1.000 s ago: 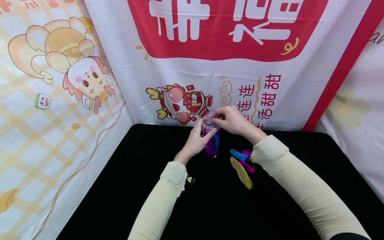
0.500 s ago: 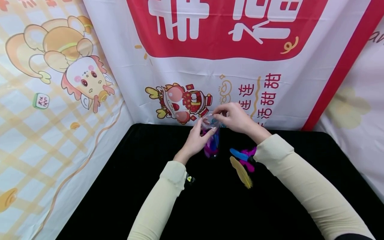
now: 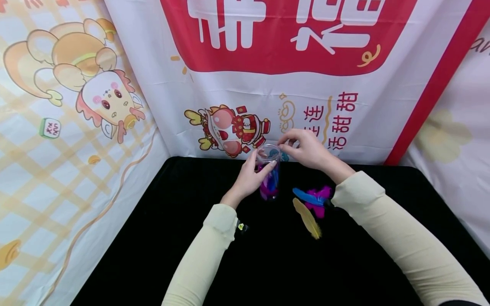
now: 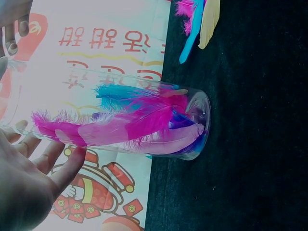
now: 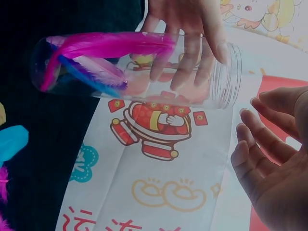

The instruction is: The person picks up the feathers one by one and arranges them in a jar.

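My left hand (image 3: 249, 176) grips a clear jar (image 5: 226, 72) near its top, fingers behind and thumb across the front. The jar stands upright, mouth up, near the table's back edge. Inside it lie several feathers: a magenta feather (image 4: 144, 126), a pale pink feather (image 4: 168, 139) and blue and purple ones. Just right of the rim hovers my right hand (image 3: 304, 148). In the right wrist view its fingers are loosely bent, and nothing sits between them and the thumb.
Right of the jar, on the black table (image 3: 268, 259), lie a blue feather (image 3: 309, 198), a gold feather (image 3: 307, 219) and magenta feathers (image 3: 320, 211). A printed white cloth (image 3: 237, 89) hangs close behind the jar; another patterned cloth (image 3: 69, 170) stands at the left.
The right hand has drawn up and to the right, from over the jar's mouth to beside the rim. The left hand keeps its hold on the jar.
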`<state>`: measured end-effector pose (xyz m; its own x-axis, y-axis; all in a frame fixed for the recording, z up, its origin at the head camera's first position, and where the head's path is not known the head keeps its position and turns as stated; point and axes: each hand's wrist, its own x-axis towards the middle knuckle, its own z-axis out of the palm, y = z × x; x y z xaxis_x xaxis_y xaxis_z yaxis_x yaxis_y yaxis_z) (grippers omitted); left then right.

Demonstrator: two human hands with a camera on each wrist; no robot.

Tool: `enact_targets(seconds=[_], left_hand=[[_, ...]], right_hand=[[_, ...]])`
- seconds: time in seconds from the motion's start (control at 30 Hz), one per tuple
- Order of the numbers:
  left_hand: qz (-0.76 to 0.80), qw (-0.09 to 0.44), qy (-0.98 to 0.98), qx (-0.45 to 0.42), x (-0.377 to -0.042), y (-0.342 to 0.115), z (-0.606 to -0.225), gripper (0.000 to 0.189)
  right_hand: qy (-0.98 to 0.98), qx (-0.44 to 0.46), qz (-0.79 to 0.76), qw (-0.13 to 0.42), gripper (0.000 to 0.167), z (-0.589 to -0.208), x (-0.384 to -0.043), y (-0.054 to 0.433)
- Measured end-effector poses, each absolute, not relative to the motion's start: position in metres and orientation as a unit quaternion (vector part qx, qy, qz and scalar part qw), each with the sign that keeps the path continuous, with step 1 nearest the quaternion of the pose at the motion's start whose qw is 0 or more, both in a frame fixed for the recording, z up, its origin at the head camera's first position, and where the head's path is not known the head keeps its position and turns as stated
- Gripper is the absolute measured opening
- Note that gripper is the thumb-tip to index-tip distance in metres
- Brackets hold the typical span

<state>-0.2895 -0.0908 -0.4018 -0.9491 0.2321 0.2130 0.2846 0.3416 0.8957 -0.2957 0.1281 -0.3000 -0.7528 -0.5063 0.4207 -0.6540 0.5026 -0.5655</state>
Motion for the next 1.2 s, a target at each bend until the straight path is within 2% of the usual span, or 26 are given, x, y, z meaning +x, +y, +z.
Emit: enact_targets(seconds=[0.67, 0.9, 1.07, 1.2], left_hand=[[-0.553, 0.006, -0.819, -0.151, -0.288, -0.092, -0.399, 0.082], [-0.540, -0.028, -0.826, -0.160, -0.263, -0.092, -0.362, 0.073], [-0.553, -0.030, -0.818, -0.154, -0.283, -0.093, -0.386, 0.079], [-0.556, -0.007, -0.817, -0.151, -0.289, -0.093, -0.398, 0.081]], right_hand=[[-0.868, 0.325, 0.370, 0.068, 0.013, -0.306, -0.296, 0.146], [-0.872, 0.315, 0.368, 0.076, 0.013, -0.313, -0.297, 0.153], [-0.872, 0.310, 0.370, 0.078, 0.012, -0.315, -0.296, 0.156], [-0.871, 0.315, 0.369, 0.084, 0.011, -0.317, -0.297, 0.158]])
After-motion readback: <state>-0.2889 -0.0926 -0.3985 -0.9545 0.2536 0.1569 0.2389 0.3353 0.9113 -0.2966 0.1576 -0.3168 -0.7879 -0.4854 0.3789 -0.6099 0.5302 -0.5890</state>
